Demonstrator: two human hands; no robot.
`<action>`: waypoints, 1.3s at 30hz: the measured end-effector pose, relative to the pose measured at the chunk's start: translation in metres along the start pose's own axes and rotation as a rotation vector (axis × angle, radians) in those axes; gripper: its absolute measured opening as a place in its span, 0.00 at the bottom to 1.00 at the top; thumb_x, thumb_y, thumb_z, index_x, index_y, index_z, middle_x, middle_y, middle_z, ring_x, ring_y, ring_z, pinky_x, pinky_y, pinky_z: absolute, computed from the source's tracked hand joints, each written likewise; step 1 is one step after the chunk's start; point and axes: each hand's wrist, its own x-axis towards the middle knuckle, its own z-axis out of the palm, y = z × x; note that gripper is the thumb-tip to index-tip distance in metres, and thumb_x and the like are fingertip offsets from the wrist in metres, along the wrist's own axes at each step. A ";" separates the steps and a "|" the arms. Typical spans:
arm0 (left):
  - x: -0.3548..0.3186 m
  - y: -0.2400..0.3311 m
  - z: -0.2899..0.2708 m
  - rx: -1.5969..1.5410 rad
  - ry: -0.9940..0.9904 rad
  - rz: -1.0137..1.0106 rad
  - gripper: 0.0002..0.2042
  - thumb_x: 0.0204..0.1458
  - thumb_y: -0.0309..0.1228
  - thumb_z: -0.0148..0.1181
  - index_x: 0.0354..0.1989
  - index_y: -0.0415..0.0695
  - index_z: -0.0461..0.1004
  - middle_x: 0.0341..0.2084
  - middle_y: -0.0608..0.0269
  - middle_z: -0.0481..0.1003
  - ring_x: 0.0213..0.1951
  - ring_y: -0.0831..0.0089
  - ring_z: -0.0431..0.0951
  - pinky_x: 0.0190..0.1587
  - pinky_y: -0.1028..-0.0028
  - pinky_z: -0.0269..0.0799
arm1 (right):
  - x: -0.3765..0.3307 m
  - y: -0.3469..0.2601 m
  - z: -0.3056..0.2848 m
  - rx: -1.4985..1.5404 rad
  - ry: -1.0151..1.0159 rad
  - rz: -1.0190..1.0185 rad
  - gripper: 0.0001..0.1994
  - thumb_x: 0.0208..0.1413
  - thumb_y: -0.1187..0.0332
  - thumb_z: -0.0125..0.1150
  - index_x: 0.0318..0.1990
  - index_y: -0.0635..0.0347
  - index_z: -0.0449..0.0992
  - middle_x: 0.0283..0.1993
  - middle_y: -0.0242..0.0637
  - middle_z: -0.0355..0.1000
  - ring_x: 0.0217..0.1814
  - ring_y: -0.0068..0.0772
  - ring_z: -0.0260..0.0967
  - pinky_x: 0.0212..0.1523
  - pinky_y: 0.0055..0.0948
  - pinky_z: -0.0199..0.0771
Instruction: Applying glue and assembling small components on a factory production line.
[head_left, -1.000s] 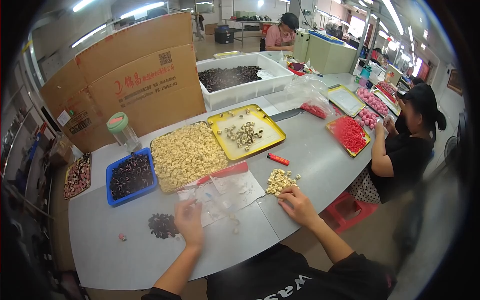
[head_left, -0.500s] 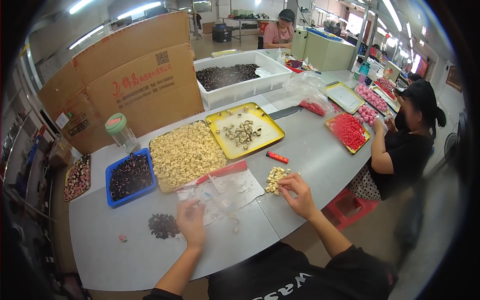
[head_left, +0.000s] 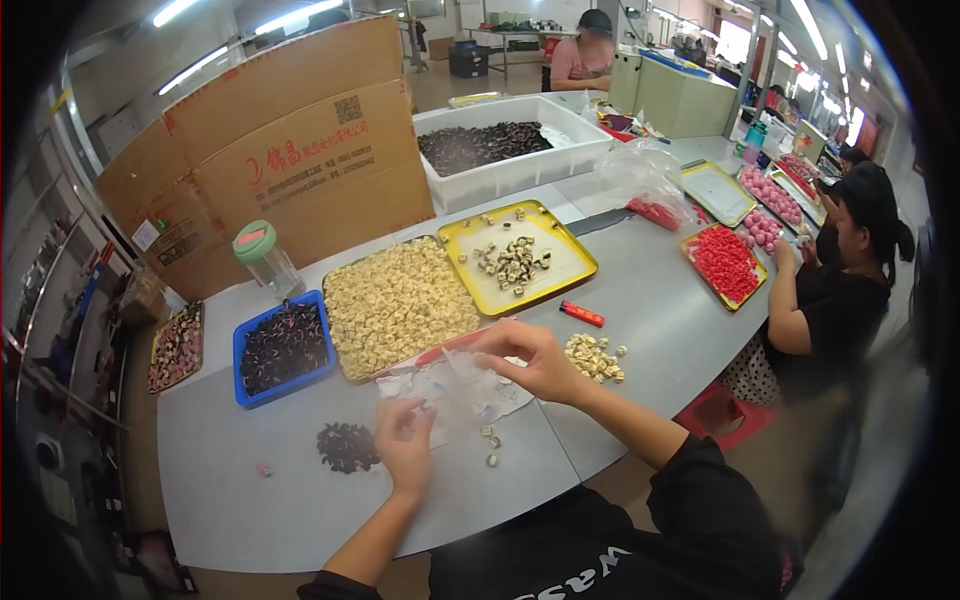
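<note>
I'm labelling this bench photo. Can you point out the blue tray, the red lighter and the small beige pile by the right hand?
blue tray (head_left: 240,345): head view, left rim.
red lighter (head_left: 582,314): head view, mid-body.
beige pile (head_left: 594,357): head view, centre.

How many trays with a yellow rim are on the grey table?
3. One yellow-rimmed tray of small beige-and-dark parts lies mid-table; an empty one and one holding red pieces lie right, near a seated person. More may be hidden.

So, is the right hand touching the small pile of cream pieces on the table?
Apart. The head view shows bare grey table between the right hand and the pile of cream pieces, which lies just beside it.
</note>
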 end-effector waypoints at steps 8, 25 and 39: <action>-0.001 -0.002 -0.002 0.010 -0.022 0.013 0.10 0.41 0.22 0.64 0.33 0.39 0.72 0.31 0.67 0.64 0.30 0.80 0.61 0.33 0.83 0.58 | -0.010 0.024 0.025 0.300 -0.172 0.092 0.08 0.46 0.73 0.62 0.36 0.60 0.75 0.34 0.34 0.69 0.40 0.28 0.67 0.43 0.26 0.66; -0.004 0.002 0.000 -0.035 -0.081 -0.036 0.10 0.42 0.22 0.64 0.33 0.38 0.71 0.32 0.66 0.64 0.31 0.80 0.61 0.35 0.83 0.58 | -0.020 0.027 0.033 0.412 -0.187 0.191 0.09 0.47 0.76 0.60 0.37 0.65 0.73 0.36 0.36 0.70 0.37 0.24 0.70 0.38 0.22 0.71; -0.004 0.001 0.001 -0.018 -0.061 -0.026 0.12 0.37 0.19 0.62 0.33 0.40 0.73 0.29 0.64 0.67 0.30 0.76 0.64 0.34 0.80 0.60 | -0.019 0.020 0.032 0.569 -0.222 0.453 0.09 0.48 0.78 0.59 0.39 0.68 0.71 0.39 0.36 0.67 0.42 0.22 0.66 0.45 0.22 0.69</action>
